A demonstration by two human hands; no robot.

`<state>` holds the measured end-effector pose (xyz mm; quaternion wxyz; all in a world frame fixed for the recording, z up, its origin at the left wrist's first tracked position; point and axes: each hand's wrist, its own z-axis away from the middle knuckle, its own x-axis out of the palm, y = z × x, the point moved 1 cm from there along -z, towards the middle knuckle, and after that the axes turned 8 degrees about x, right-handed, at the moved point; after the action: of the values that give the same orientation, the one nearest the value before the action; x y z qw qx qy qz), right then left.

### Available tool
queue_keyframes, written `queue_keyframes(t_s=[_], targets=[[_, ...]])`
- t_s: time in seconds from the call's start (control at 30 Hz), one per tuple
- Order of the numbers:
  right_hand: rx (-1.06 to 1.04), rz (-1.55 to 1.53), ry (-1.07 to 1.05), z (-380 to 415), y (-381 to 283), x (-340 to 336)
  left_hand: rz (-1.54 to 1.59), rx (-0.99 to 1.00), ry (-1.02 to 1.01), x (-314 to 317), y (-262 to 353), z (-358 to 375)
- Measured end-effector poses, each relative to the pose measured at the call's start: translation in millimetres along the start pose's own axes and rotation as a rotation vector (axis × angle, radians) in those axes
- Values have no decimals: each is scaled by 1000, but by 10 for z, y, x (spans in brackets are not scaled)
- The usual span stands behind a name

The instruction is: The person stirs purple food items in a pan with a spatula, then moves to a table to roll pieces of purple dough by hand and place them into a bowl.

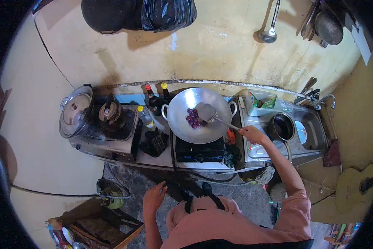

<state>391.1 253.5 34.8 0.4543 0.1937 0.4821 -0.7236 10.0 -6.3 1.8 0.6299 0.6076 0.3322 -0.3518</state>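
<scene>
My right hand (253, 135) is wrapped round the handle of a metal spatula (207, 112). Its blade rests inside a large silver wok (180, 101), against a heap of small round purple pieces (193, 119) that look like shallots. The wok sits on a black gas stove (199, 152); I cannot make out a flame. Away from the counter, my left hand (154, 196) hangs over the floor with nothing in it, its fingers loosely apart.
Bottles (153, 101) and a crumpled black bag (154, 143) stand left of the wok, beside a second stove with a pot (111, 116). To the right, a dark saucepan (282, 126) sits by the sink (317, 139). A ladle (268, 36) hangs on the wall.
</scene>
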Motion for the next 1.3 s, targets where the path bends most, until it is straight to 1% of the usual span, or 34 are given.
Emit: queue_keyframes(t_s=[0.03, 0.1, 0.17, 0.27, 0.37, 0.47, 0.57, 0.67, 0.77, 0.87, 0.97, 1.07, 1.17, 1.27, 1.3], targets=[[-74, 69, 82, -11, 11, -10, -8, 5, 5, -4, -3, 6], [-139, 193, 194, -42, 30, -7, -25, 10, 3, -7, 4, 13], [-121, 303, 257, -99, 44, -6, -43, 11, -9, -12, 21, -3], [-93, 392, 329, -217, 152, 93, 40, 28, 22, 34, -8, -11], [-117, 433, 321, -234, 140, 143, 1, 71, 44, 15, 32, -21], [-93, 441, 304, -262, 194, 202, -40, 14, -12, 50, -2, -19], [-136, 400, 209, -176, 118, 148, -17, 15, 9, 46, -7, -1], [-139, 367, 208, -90, 57, 121, -5, -25, -44, 34, -4, 4], [-143, 350, 178, -35, 27, 93, -15, -43, -47, 10, 34, -1], [-135, 333, 179, 77, -34, 83, 15, -37, -43, 18, 35, -13], [-174, 367, 179, 84, 0, 83, 21, -36, -45, 50, 13, -19], [-133, 341, 133, 110, -5, 89, 29, -32, -41, -5, 82, -33], [-138, 337, 127, 157, -51, 76, 17, -38, -65, 5, 81, -49], [-135, 320, 129, 116, -9, 90, 1, -7, -18, 20, 67, -37], [-171, 318, 155, 89, 29, 97, -2, -5, -22, 27, 57, -38]])
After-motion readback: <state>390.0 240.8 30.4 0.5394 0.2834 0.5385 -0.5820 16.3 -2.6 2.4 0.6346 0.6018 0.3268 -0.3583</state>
